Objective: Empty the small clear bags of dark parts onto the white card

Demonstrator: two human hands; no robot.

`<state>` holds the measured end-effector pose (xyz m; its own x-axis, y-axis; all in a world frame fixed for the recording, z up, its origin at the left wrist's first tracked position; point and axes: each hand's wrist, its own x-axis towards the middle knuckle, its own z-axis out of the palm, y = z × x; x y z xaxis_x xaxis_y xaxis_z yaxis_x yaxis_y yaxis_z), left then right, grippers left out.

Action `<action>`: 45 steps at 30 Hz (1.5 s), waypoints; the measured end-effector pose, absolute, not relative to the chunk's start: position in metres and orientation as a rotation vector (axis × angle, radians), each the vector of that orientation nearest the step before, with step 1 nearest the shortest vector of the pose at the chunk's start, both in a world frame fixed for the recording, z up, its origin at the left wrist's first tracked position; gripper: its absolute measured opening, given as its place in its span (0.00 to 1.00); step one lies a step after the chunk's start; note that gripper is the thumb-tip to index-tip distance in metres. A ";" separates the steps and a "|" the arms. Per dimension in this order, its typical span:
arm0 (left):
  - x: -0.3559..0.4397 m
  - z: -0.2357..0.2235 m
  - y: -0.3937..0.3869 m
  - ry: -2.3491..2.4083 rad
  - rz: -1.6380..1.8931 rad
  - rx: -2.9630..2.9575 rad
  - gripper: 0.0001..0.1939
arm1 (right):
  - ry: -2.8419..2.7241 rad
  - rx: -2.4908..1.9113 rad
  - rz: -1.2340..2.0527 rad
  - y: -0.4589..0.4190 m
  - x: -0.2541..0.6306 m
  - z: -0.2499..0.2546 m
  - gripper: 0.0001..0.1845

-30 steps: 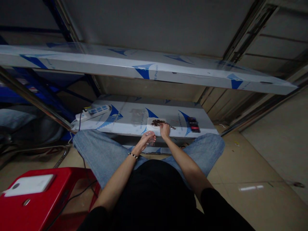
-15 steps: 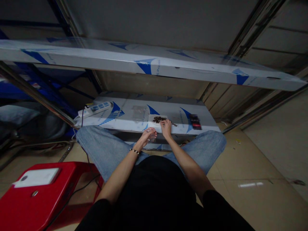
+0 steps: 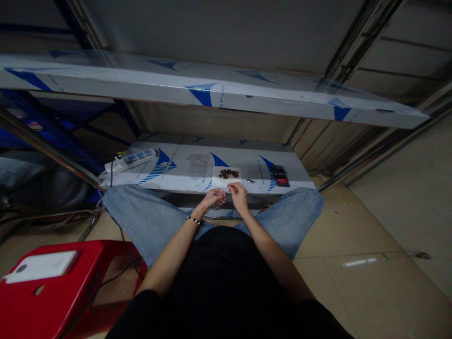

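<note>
A small clear vial (image 3: 219, 205) seems to be held in the curled left hand (image 3: 213, 200), while the fingertips of the right hand (image 3: 239, 196) are pinched together at the front edge of the steel shelf (image 3: 183, 181), though what's pinched is too small to tell. A pile of dark brown bits (image 3: 228, 173) is heaped on a white paper square (image 3: 226, 181) near that edge, with a small metal piece (image 3: 250, 181) just to the right and a power strip (image 3: 132, 161) over by the left corner.
</note>
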<state>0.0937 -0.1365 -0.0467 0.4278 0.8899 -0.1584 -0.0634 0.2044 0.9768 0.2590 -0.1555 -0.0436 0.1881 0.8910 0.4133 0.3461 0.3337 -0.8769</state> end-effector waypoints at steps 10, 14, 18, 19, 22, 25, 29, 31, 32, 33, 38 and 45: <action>0.099 -0.058 -0.138 0.880 0.719 1.250 0.12 | -1.456 -1.238 0.767 -0.155 0.252 -0.048 0.10; 0.099 -0.064 -0.136 0.904 0.702 1.274 0.13 | -1.439 -1.185 0.858 -0.154 0.252 -0.049 0.12; 0.098 -0.064 -0.136 0.891 0.701 1.291 0.15 | -1.427 -1.177 0.953 -0.155 0.252 -0.050 0.14; 0.098 -0.063 -0.137 0.886 0.697 1.286 0.14 | -1.428 -1.172 0.972 -0.156 0.252 -0.050 0.15; 0.098 -0.056 -0.139 0.861 0.706 1.259 0.15 | -1.449 -1.134 1.013 -0.157 0.254 -0.046 0.19; 0.099 -0.048 -0.142 0.817 0.740 1.213 0.19 | -1.450 -1.088 1.024 -0.156 0.257 -0.042 0.23; 0.100 -0.040 -0.143 0.811 0.787 1.121 0.21 | -1.398 -1.099 0.952 -0.153 0.260 -0.036 0.23; 0.100 -0.039 -0.142 0.801 0.819 1.067 0.20 | -1.368 -1.137 0.889 -0.153 0.261 -0.034 0.23; 0.100 -0.038 -0.142 0.796 0.830 1.043 0.19 | -1.351 -1.159 0.865 -0.153 0.261 -0.033 0.22; 0.100 -0.038 -0.142 0.794 0.840 1.018 0.19 | -1.330 -1.183 0.846 -0.153 0.261 -0.032 0.22; 0.098 -0.032 -0.140 0.726 0.944 0.872 0.18 | -1.186 -1.255 0.816 -0.150 0.265 -0.038 0.21; 0.090 -0.020 -0.141 0.608 1.124 0.729 0.16 | -1.088 -1.413 0.639 -0.129 0.283 -0.060 0.22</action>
<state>0.0896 -0.1414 -0.0199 0.3207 0.9446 -0.0703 -0.5760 0.2533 0.7772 0.2825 -0.1293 -0.0596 0.4152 0.8844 0.2130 0.2448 0.1168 -0.9625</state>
